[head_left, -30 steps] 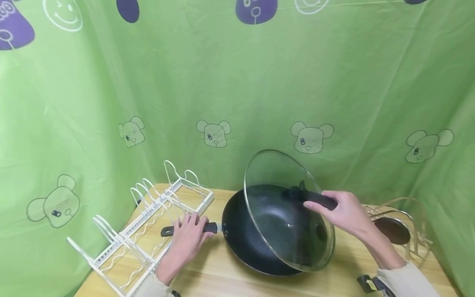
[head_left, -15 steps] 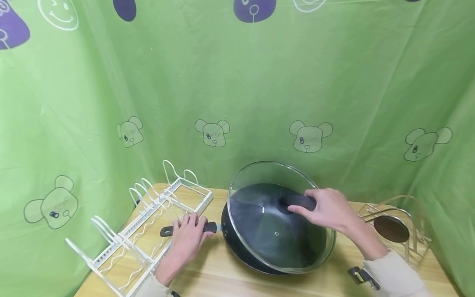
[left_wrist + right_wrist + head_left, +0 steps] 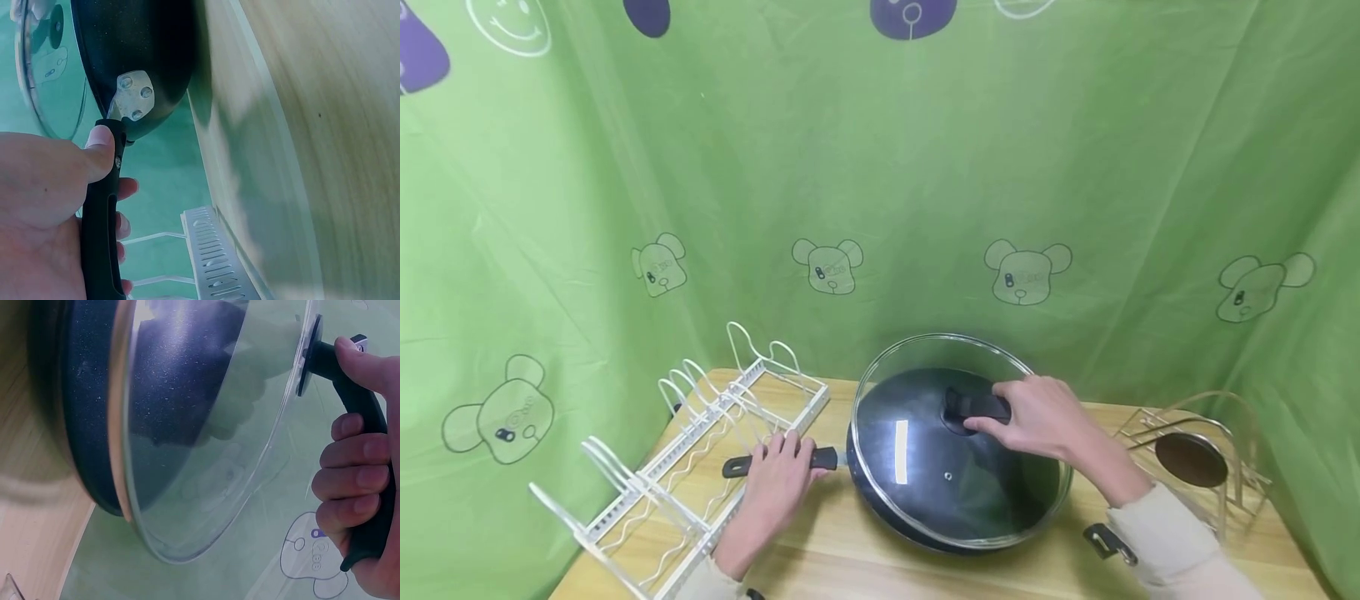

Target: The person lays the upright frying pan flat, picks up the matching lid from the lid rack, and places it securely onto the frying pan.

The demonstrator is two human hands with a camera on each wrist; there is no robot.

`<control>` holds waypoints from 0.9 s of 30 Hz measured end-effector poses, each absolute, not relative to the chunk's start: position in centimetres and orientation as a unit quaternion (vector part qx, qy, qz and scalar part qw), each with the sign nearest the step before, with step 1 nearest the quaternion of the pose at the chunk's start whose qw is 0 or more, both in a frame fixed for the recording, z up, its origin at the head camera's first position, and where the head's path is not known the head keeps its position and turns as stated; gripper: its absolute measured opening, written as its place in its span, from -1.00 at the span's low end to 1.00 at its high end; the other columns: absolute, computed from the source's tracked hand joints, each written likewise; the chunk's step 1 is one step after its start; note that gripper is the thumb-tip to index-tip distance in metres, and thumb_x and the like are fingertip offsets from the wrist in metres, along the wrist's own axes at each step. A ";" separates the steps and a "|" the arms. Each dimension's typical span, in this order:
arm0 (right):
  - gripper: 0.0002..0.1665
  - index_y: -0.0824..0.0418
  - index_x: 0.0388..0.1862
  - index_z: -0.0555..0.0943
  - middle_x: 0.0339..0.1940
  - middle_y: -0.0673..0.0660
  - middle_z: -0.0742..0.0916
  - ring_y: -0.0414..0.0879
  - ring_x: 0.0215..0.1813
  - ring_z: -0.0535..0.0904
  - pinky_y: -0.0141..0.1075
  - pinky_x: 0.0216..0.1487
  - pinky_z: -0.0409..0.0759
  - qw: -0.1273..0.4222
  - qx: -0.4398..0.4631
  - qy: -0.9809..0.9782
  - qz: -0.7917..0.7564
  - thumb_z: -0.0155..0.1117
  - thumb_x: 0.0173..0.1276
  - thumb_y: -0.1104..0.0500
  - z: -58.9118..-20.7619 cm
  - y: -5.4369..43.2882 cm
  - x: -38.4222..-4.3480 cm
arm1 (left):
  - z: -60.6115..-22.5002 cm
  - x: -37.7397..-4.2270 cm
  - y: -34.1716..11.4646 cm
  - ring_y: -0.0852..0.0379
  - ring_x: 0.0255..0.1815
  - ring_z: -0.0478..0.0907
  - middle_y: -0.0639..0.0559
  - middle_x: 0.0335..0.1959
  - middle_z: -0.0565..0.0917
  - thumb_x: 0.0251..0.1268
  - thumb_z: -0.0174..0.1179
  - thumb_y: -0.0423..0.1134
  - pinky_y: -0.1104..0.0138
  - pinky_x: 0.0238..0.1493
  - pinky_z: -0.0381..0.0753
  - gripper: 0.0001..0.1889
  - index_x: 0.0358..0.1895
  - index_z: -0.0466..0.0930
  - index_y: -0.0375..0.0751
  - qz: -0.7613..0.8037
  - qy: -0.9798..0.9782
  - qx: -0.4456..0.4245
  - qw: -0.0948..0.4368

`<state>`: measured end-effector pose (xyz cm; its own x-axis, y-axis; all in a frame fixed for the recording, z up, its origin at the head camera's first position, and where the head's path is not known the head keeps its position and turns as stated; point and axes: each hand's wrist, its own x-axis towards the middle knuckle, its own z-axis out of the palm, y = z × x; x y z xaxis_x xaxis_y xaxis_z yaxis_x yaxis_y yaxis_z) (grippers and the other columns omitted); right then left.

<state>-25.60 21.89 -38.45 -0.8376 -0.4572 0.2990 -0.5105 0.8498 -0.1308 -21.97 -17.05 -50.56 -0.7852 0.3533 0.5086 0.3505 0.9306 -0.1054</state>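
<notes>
A black wok [image 3: 137,37] stands on the table, its long black handle [image 3: 823,458] pointing left. My left hand [image 3: 778,479] grips that handle; in the left wrist view the thumb lies along it and the fingers wrap beneath. Over the wok is a clear glass lid [image 3: 917,500] with a metal rim. My right hand [image 3: 1041,417] holds the lid by its black handle [image 3: 369,419], fingers curled round it. Both wrist views show the lid tilted, part of its rim apart from the wok's rim. Whether the near rim touches the wok, I cannot tell.
A white wire rack [image 3: 700,425] with upright loops stands left of the wok, close to its handle. On the right is a gold-coloured wire rack [image 3: 1232,442] with a dark round disc [image 3: 1191,459]. A green patterned curtain [image 3: 925,167] encloses the wooden table [image 3: 820,558].
My right hand has moved left and lowered the lid, which is now flatter and more squarely over the wok. My left hand keeps its grip on the wok handle.
</notes>
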 end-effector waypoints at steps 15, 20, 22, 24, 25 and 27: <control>-0.37 -0.01 -0.59 0.52 -0.75 -0.12 0.33 -0.23 -0.65 0.26 -0.31 -0.58 0.30 0.071 0.257 -0.958 0.103 0.30 0.25 -0.49 -39.7 21.0 -26.9 | -50.6 -21.9 -17.1 -0.07 -0.19 0.41 -0.08 -0.25 0.49 0.33 0.28 0.17 0.08 -0.19 0.40 -0.57 -0.14 0.51 -0.16 -0.005 -0.954 -0.180 0.241; -0.38 -0.02 -0.62 0.48 -0.75 -0.12 0.34 -0.25 -0.66 0.23 -0.32 -0.59 0.29 0.062 0.260 -0.958 0.105 0.30 0.26 -0.47 -40.3 20.9 -27.2 | -50.4 -21.9 -17.0 -0.08 -0.20 0.42 -0.07 -0.26 0.48 0.33 0.27 0.17 0.08 -0.19 0.39 -0.57 -0.14 0.49 -0.14 -0.008 -0.954 -0.179 0.239; -0.38 -0.03 -0.63 0.46 -0.75 -0.13 0.34 -0.25 -0.66 0.22 -0.33 -0.59 0.28 0.061 0.262 -0.957 0.108 0.30 0.27 -0.46 -40.5 20.9 -27.3 | -50.4 -21.9 -17.0 -0.08 -0.20 0.42 -0.08 -0.26 0.48 0.32 0.28 0.17 0.08 -0.19 0.39 -0.57 -0.14 0.49 -0.14 -0.008 -0.954 -0.178 0.240; -0.37 -0.04 -0.66 0.43 -0.75 -0.13 0.34 -0.26 -0.66 0.21 -0.33 -0.59 0.28 0.061 0.263 -0.957 0.110 0.31 0.27 -0.46 -40.7 20.9 -27.4 | -50.4 -21.9 -17.0 -0.08 -0.20 0.42 -0.08 -0.26 0.49 0.32 0.28 0.17 0.09 -0.20 0.38 -0.57 -0.14 0.49 -0.14 -0.007 -0.954 -0.178 0.240; -0.36 -0.04 -0.66 0.42 -0.75 -0.13 0.33 -0.26 -0.66 0.21 -0.33 -0.59 0.27 0.061 0.263 -0.956 0.110 0.30 0.27 -0.46 -40.8 20.9 -27.4 | -50.4 -21.9 -17.0 -0.08 -0.20 0.41 -0.07 -0.26 0.48 0.32 0.27 0.17 0.09 -0.20 0.38 -0.57 -0.14 0.49 -0.14 -0.006 -0.954 -0.178 0.239; -0.35 -0.04 -0.67 0.41 -0.75 -0.14 0.33 -0.27 -0.67 0.20 -0.34 -0.59 0.27 0.059 0.263 -0.956 0.112 0.30 0.27 -0.47 -40.9 20.8 -27.5 | -50.3 -21.9 -17.0 -0.07 -0.20 0.41 -0.07 -0.26 0.48 0.32 0.27 0.18 0.09 -0.20 0.38 -0.57 -0.14 0.49 -0.14 -0.005 -0.955 -0.177 0.239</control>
